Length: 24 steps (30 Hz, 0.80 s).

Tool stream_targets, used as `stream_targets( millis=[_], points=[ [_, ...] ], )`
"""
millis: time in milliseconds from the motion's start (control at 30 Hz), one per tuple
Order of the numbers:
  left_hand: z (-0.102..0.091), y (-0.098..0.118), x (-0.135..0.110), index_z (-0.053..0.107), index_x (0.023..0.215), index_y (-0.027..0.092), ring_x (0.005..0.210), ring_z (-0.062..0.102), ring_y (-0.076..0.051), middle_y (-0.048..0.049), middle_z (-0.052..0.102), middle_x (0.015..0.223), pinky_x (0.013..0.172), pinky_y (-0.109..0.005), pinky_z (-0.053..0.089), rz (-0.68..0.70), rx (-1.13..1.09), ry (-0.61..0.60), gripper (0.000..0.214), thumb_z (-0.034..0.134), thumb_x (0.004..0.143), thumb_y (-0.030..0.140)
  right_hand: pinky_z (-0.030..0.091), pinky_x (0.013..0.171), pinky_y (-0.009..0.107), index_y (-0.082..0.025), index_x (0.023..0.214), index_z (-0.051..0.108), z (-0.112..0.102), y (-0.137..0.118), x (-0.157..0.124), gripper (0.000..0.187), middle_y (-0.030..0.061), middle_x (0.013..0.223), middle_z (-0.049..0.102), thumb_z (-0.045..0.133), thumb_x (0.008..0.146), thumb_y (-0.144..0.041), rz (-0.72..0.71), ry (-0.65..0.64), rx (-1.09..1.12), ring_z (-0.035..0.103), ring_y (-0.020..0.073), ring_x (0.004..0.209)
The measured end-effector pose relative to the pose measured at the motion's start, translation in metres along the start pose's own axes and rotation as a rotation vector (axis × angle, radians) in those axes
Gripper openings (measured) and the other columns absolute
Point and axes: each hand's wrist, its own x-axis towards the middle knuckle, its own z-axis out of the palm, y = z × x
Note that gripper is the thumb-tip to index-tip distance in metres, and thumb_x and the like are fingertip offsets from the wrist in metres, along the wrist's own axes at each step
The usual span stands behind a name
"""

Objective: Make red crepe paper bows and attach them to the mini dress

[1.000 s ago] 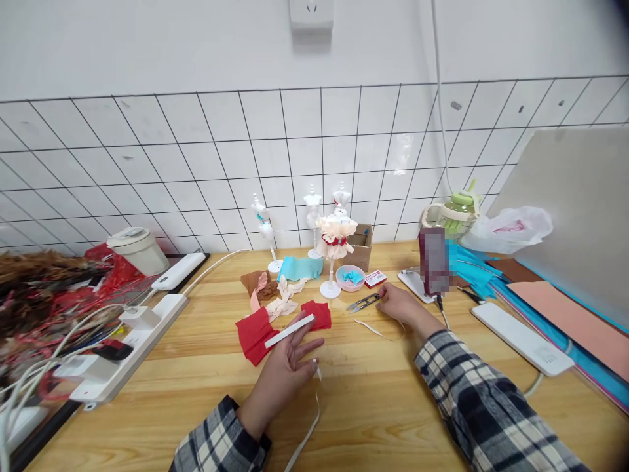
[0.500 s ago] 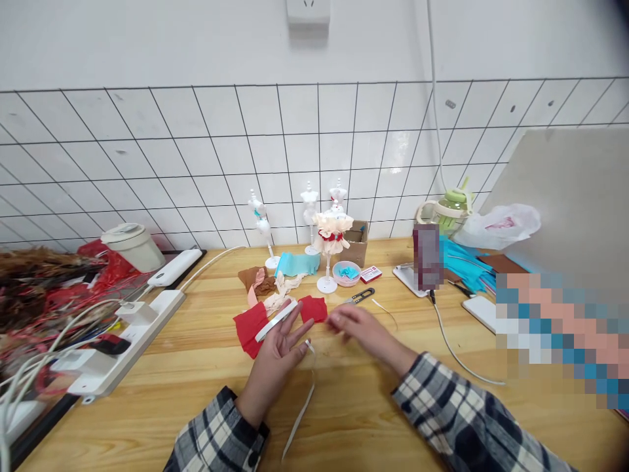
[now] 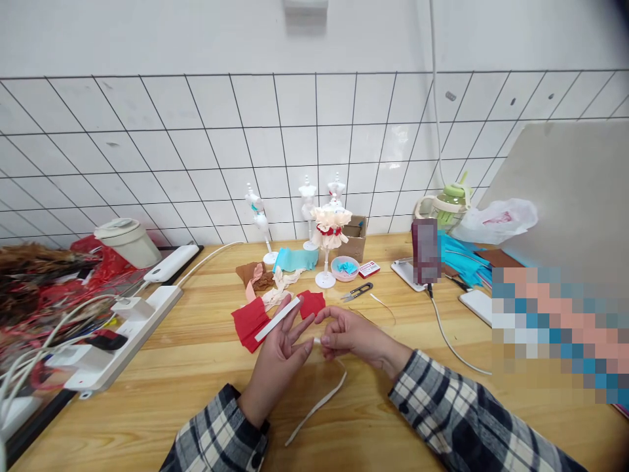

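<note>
My left hand [image 3: 278, 351] is turned palm up, holding a stiff-looking flat white strip [image 3: 279, 318] that lies along its fingers. How the fingers grip it is partly hidden. Close beside it, my right hand [image 3: 348, 337] pinches the end of a narrow white ribbon [image 3: 319, 403] near the left thumb. The rest of the ribbon curves down onto the table. Just beyond the left hand lie a red cloth piece [image 3: 249, 322] and a smaller red cloth piece [image 3: 312, 304]. Thread snips [image 3: 358, 292] rest behind the right hand.
A mini dress form [image 3: 325, 259] in a ruffled cream garment stands among several white forms. Nearby are blue cloth [image 3: 296, 259], a pink dish [image 3: 344, 269] and a cardboard box [image 3: 352, 246]. A power strip [image 3: 132, 344] runs along the left; a phone [image 3: 425, 252] stands right.
My right hand has moved slightly left and down and now pinches the ribbon end, which was by my left thumb. The ribbon's tail has swung right. The view has shifted slightly.
</note>
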Motion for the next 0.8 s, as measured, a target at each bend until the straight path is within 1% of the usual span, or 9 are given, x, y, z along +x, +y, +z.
stream_targets(
  millis=[33,100,200,267,367,467,567,700,800],
  points=[
    [-0.001,0.0,0.0,0.018,0.144,0.035,0.132,0.038,-0.031,-0.011,0.015,0.155,0.099,-0.038,0.044,-0.003,0.011,0.004,0.087,0.07,0.076,0.025,0.048,0.053,0.023,-0.02,0.098,0.052,-0.009,-0.008,-0.002,0.047,-0.0055,0.065,0.06,0.08,0.062,-0.033,-0.015,0.004,-0.07,0.057,0.0096,0.052],
    [-0.003,0.0,0.0,0.02,0.144,0.034,0.132,0.039,-0.03,-0.0116,0.017,0.155,0.098,-0.037,0.044,-0.004,0.027,0.021,0.084,0.07,0.076,0.026,0.046,0.048,0.021,-0.022,0.096,0.05,-0.032,-0.025,-0.008,0.042,-0.0067,0.067,0.058,0.076,0.066,-0.034,-0.08,0.136,-0.208,0.049,0.0056,0.045],
    [-0.004,0.001,0.0,0.022,0.143,0.033,0.131,0.039,-0.03,-0.0116,0.02,0.154,0.097,-0.037,0.044,-0.005,0.028,0.042,0.083,0.07,0.076,0.027,0.041,0.04,0.019,-0.022,0.095,0.047,-0.077,-0.044,-0.018,0.027,-0.008,0.064,0.052,0.062,0.078,-0.037,-0.011,0.441,-0.466,0.038,0.0041,0.038],
    [-0.004,0.001,-0.001,0.023,0.143,0.033,0.131,0.039,-0.03,-0.0117,0.022,0.153,0.096,-0.037,0.044,-0.016,0.023,0.037,0.082,0.07,0.076,0.028,0.036,0.037,0.018,-0.023,0.094,0.044,-0.105,-0.046,-0.021,0.018,-0.0068,0.064,0.052,0.05,0.085,-0.038,0.067,0.646,-0.635,0.036,0.0049,0.037],
    [-0.003,0.0,-0.001,0.025,0.142,0.033,0.131,0.04,-0.03,-0.0118,0.024,0.153,0.095,-0.037,0.045,-0.026,0.015,0.019,0.082,0.071,0.075,0.029,0.033,0.037,0.018,-0.022,0.095,0.044,-0.133,-0.037,-0.019,0.016,-0.0047,0.067,0.054,0.049,0.085,-0.033,0.104,0.759,-0.824,0.042,0.007,0.042],
    [-0.003,-0.001,0.0,0.033,0.139,0.031,0.13,0.04,-0.03,-0.0117,0.031,0.15,0.095,-0.038,0.045,-0.024,0.02,0.01,0.077,0.072,0.073,0.03,0.034,0.041,0.02,-0.02,0.094,0.046,-0.144,-0.028,-0.01,0.019,-0.0023,0.068,0.058,0.054,0.08,-0.031,0.128,0.797,-0.934,0.046,0.0094,0.046],
    [-0.002,-0.001,0.002,0.052,0.126,0.023,0.125,0.047,-0.029,-0.0132,0.051,0.136,0.096,-0.039,0.044,-0.048,0.067,0.027,0.057,0.071,0.074,0.035,0.038,0.052,0.023,-0.018,0.093,0.051,-0.145,-0.027,-0.001,0.022,0.0029,0.075,0.063,0.061,0.075,-0.028,0.154,0.835,-1.087,0.056,0.0148,0.061],
    [-0.001,-0.002,0.003,0.068,0.092,0.015,0.093,0.064,-0.026,-0.0124,0.07,0.098,0.078,-0.036,0.052,-0.125,0.215,0.094,0.038,0.061,0.078,0.049,0.039,0.066,0.029,-0.018,0.097,0.054,-0.142,-0.034,0.001,0.032,0.009,0.087,0.066,0.066,0.07,-0.029,0.213,0.869,-1.268,0.061,0.0239,0.083],
    [-0.003,-0.003,0.003,0.067,0.071,0.016,0.072,0.062,-0.02,-0.0062,0.067,0.072,0.067,-0.03,0.05,-0.067,0.357,0.106,0.036,0.057,0.08,0.05,0.04,0.07,0.034,-0.018,0.102,0.054,-0.138,-0.037,-0.004,0.038,0.0137,0.094,0.066,0.066,0.072,-0.038,0.266,0.887,-1.342,0.06,0.0291,0.091]
  ],
)
